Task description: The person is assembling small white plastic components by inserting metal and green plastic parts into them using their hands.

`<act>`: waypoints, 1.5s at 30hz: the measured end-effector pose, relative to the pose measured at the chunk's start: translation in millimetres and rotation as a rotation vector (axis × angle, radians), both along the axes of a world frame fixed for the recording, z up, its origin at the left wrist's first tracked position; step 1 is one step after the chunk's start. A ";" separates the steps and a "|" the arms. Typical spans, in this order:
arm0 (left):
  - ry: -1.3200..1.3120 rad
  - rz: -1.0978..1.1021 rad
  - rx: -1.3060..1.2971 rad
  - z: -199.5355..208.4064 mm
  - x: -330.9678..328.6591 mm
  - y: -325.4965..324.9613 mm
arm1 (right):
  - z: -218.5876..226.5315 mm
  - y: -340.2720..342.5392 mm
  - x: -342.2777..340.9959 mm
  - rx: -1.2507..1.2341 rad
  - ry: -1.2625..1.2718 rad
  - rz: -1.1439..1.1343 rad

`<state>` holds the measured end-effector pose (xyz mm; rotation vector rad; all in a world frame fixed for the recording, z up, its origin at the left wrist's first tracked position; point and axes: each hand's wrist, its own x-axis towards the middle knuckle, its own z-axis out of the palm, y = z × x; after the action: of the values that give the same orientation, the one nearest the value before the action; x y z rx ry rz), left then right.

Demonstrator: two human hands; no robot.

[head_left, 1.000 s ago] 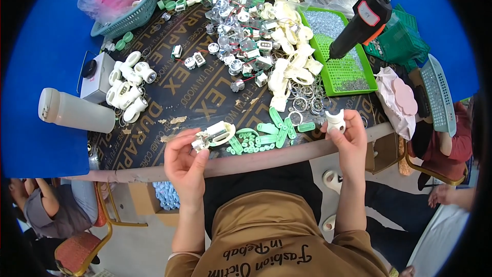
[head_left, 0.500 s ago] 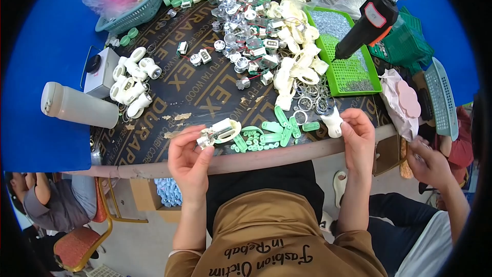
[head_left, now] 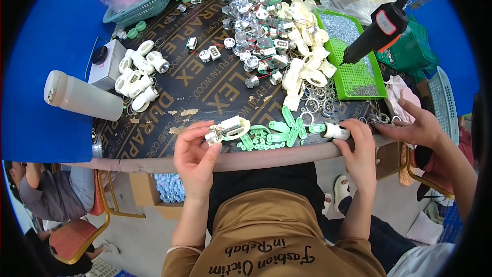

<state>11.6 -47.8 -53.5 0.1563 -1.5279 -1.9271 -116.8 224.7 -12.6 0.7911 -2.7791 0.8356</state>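
Between the thumb and fingers of my left hand point(head_left: 197, 160) is a cream half-shell of a small flashlight point(head_left: 233, 129), with the lamp part and white battery block showing in it. My right hand point(head_left: 359, 146) pinches a white flashlight shell piece point(head_left: 336, 131) low over the table's near edge. In the gap between my hands lie green plastic strips point(head_left: 292, 136) and a cluster of small green buttons point(head_left: 260, 138). Metal key rings point(head_left: 323, 104) lie just beyond my right hand.
Clear lamp units with wires point(head_left: 253, 46) and cream shells point(head_left: 310, 67) are heaped ahead. An electric screwdriver point(head_left: 376, 31) hangs over a green screw tray point(head_left: 359, 90). At left are finished white flashlights point(head_left: 137, 79) and a bottle point(head_left: 84, 97). Another person's hand point(head_left: 420, 126) reaches in from the right.
My right hand has lowered slightly, and its shell piece has turned from upright to lying sideways. My left hand keeps its hold. The other person's hand has moved up to the table edge.
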 end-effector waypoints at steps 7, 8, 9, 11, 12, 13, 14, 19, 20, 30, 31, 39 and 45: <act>0.003 -0.014 0.004 -1.6 -0.8 0.6 | 3.6 -11.4 -6.6 -0.129 0.060 -0.048; 0.004 -0.014 0.005 -0.6 -1.1 0.6 | 5.0 -17.7 -12.6 -0.134 0.106 -0.035; 0.001 -0.015 0.010 0.8 1.0 0.3 | 5.2 -26.2 -18.7 -0.141 0.147 -0.019; 0.006 -0.026 0.015 2.8 0.6 -0.6 | -0.6 -42.2 -34.3 -0.082 0.246 0.073; 0.001 -0.012 0.015 2.0 0.7 0.4 | 0.0 -50.7 -40.0 -0.025 0.299 0.129; -0.005 0.003 0.015 1.3 0.2 0.8 | 6.5 -58.4 -40.6 0.020 0.304 0.136; -0.006 -0.009 0.009 0.9 -1.3 0.4 | 13.6 -64.8 -44.4 0.005 0.336 0.163; -0.006 -0.035 0.054 2.9 2.7 -0.3 | 40.9 -122.3 -99.2 -0.076 0.442 0.319; -0.001 -0.038 0.061 3.9 1.8 0.2 | 44.4 -136.0 -120.6 -0.054 0.433 0.312; 0.022 -0.048 -0.019 0.6 -3.0 1.5 | 30.2 -215.8 -279.7 0.393 0.229 0.206; 0.026 -0.037 -0.018 -0.2 -0.7 -0.2 | 34.8 -224.7 -264.4 0.394 0.225 0.224; 0.002 -0.037 -0.041 -0.9 -0.6 0.6 | 8.2 -240.5 -225.3 0.293 0.301 0.318; -0.004 -0.053 0.014 0.4 3.0 -2.2 | 25.7 -268.5 -259.3 0.111 0.339 0.255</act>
<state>14.6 -50.0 -53.1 0.1272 -1.5359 -1.9805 -376.1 -43.8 13.1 1.2017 -2.4728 0.5231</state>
